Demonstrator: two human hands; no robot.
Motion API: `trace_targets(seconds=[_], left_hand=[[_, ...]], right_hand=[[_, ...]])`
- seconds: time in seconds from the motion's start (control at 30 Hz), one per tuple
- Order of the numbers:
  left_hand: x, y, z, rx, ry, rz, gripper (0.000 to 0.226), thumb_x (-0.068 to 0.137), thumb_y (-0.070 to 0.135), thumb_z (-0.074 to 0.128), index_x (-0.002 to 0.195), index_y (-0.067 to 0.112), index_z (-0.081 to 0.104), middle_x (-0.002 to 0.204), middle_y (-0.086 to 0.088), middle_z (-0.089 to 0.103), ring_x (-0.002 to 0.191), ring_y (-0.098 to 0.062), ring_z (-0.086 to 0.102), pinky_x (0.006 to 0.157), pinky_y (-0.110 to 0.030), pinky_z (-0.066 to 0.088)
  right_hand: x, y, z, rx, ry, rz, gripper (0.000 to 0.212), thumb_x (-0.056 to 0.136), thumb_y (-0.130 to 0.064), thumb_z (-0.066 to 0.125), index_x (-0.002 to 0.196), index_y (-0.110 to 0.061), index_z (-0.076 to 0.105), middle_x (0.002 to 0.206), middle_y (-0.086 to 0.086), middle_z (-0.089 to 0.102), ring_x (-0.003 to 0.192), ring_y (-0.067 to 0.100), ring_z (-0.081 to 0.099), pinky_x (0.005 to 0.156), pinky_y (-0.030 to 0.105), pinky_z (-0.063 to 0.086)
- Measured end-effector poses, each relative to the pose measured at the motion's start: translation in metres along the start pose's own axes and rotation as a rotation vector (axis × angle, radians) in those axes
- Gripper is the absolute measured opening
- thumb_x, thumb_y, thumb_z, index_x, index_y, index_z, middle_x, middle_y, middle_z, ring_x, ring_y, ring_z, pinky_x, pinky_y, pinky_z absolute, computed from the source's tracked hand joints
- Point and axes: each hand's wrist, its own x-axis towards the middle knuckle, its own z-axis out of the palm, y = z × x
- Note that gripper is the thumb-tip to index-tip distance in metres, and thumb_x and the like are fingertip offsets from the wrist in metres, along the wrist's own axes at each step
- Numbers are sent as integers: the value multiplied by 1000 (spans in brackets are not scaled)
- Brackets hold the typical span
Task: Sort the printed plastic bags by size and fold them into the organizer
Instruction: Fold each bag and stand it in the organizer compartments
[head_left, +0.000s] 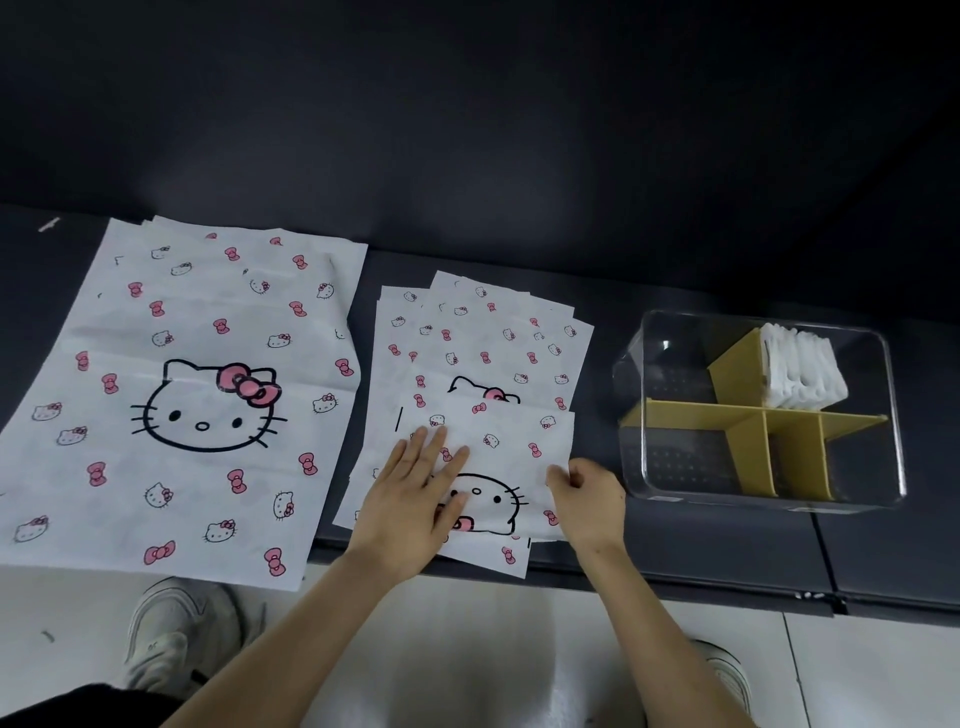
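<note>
Pressing bag (501, 449) flat with spread left hand (415, 499), pinching its three-o'clock edge with right hand (587, 493), likely holding the fold square.

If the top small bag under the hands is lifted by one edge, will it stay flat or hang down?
It would probably hang limp: the top bag looks like thin film. It likely slides easily on the pile below; the left hand presses it flat while the right hand pinches its edge. It seems very light.
</note>
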Motion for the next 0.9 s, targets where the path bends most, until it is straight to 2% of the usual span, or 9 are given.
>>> trace_targets(seconds=[0.2,0.43,0.53,0.57,0.6,0.63,0.7,0.8,0.9], left_hand=[[-9,0,10,-4,8,-13,53,102,46,12,148,22,23,155,-11,26,144,-28,19,114,-43,14],[-11,-2,13,29,-22,-6,59,100,53,15,150,24,23,158,-8,17,146,-26,12,115,-45,11],[-12,-1,13,57,-27,-13,66,97,60,19,150,22,26,158,-8,16,147,-26,9,115,-45,9],[-11,0,12,59,-24,-13,68,96,62,20,150,21,27,158,-9,17,146,-26,9,115,-46,10],[-11,0,12,59,-20,-13,70,95,64,22,149,21,28,158,-9,17,146,-26,10,115,-46,10],[-11,1,12,59,-15,-12,71,94,65,22,149,20,28,158,-9,18,146,-26,10,116,-46,10],[-11,1,12,61,-5,-8,74,93,67,23,149,20,29,158,-9,17,146,-26,10,116,-46,9],[-11,1,13,84,-8,-7,75,92,69,21,149,20,28,158,-8,15,146,-26,11,116,-47,9],[-11,1,14,99,1,-8,76,92,69,20,150,20,26,158,-9,15,146,-26,11,115,-47,10]], right_hand=[[-1,-1,-1,2,-15,22,40,88,-9,54,56,-13,30,50,-1,31,49,13,24,47,22,25],[1,1,0,4,7,27,40,88,-10,55,56,-12,31,50,-1,33,48,12,26,45,20,25],[-5,-4,0,-66,63,-46,26,89,-14,58,66,-12,48,54,-2,45,47,12,38,46,20,31],[-10,-7,-1,-167,148,-131,13,89,-19,61,79,-11,58,61,-1,55,51,13,48,48,21,38],[-16,-7,1,-307,272,-262,15,88,-25,62,94,-11,63,73,1,62,60,17,57,53,24,45],[-23,-4,4,-440,332,-372,31,85,-33,61,105,-11,63,85,5,65,70,22,60,58,29,50],[-36,6,17,-615,282,-509,51,82,-47,53,120,-13,59,109,12,63,92,30,59,75,42,52],[-49,23,29,-709,141,-507,58,90,-56,38,131,-18,53,131,19,54,119,36,52,98,56,40],[-48,38,16,-763,137,-400,62,94,-60,24,132,-18,50,132,19,54,124,35,51,101,57,36]])
